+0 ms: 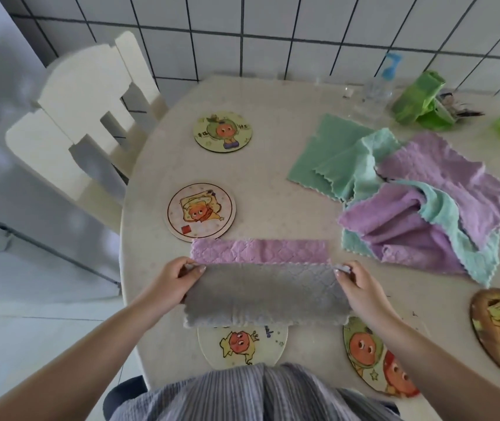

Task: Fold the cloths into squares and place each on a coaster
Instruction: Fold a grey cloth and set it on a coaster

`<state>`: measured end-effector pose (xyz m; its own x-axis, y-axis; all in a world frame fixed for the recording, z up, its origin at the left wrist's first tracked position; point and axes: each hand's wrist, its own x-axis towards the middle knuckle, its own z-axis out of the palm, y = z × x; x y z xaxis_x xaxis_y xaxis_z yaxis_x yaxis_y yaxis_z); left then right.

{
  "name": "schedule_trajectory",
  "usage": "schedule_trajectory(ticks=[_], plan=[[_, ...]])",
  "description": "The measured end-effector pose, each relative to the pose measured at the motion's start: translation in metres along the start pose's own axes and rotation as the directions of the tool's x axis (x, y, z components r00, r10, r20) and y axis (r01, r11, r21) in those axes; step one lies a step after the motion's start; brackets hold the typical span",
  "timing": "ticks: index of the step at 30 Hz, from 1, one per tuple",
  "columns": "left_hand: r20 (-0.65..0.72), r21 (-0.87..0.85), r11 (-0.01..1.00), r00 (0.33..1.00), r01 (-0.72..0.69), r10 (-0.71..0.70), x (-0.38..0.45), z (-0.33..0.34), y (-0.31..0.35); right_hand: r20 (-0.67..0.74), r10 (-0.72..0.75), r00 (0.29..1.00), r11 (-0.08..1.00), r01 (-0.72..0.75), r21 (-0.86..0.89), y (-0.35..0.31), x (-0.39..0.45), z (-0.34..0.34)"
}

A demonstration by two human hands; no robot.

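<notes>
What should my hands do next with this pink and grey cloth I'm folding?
Probably carry the pinched edge forward onto the far pink edge, finishing the half fold. The left hand and right hand each hold a corner of the cloth, grey side turned over, with a pink strip still uncovered.

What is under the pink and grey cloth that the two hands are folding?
The pink and grey cloth covers the far edge of one cartoon coaster, and its far-left corner overlaps another coaster. Whatever else lies beneath is hidden.

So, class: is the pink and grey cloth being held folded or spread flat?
Partly folded. Both hands pinch the pink and grey quilted cloth by its corners, the grey side doubled over, a pink strip still showing.
</notes>
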<state>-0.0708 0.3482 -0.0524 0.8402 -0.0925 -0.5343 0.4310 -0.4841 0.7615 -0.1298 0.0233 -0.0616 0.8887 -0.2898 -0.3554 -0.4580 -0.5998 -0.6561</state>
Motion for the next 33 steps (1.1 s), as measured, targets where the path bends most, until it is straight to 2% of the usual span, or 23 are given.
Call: schedule_trajectory(ticks=[4,7,22,26,29,31,33], plan=[[-0.031,-0.128,0.990,0.997,0.067,-0.072,0.026,-0.001,0.008,-0.039,-0.005,0.999,0.999,0.006,0.031,-0.007,0.028,0.004],[-0.043,-0.155,0.984,0.995,0.083,-0.091,0.040,-0.001,0.009,-0.043,0.005,0.999,0.999,-0.003,0.052,-0.010,0.044,0.008],[-0.144,0.004,0.996,0.986,0.090,-0.088,0.069,-0.001,0.005,-0.043,0.055,0.998,0.998,-0.056,-0.014,-0.019,0.064,0.010],[-0.170,-0.014,0.995,0.981,0.097,-0.097,0.070,0.001,0.006,-0.055,0.074,0.996,0.997,-0.073,0.025,-0.021,0.064,0.011],[-0.220,0.071,0.997,0.975,-0.021,0.036,0.053,-0.001,0.006,-0.107,0.057,0.993,0.996,-0.048,0.081,-0.021,0.054,0.009],[-0.257,0.224,0.962,0.943,-0.156,0.213,0.035,0.001,0.005,-0.181,-0.058,0.982,0.997,0.068,0.048,-0.020,0.041,0.009],[-0.199,0.300,0.916,0.921,-0.268,0.335,0.016,0.012,0.007,-0.173,-0.158,0.972,0.986,0.164,0.019,-0.025,0.022,0.010]])
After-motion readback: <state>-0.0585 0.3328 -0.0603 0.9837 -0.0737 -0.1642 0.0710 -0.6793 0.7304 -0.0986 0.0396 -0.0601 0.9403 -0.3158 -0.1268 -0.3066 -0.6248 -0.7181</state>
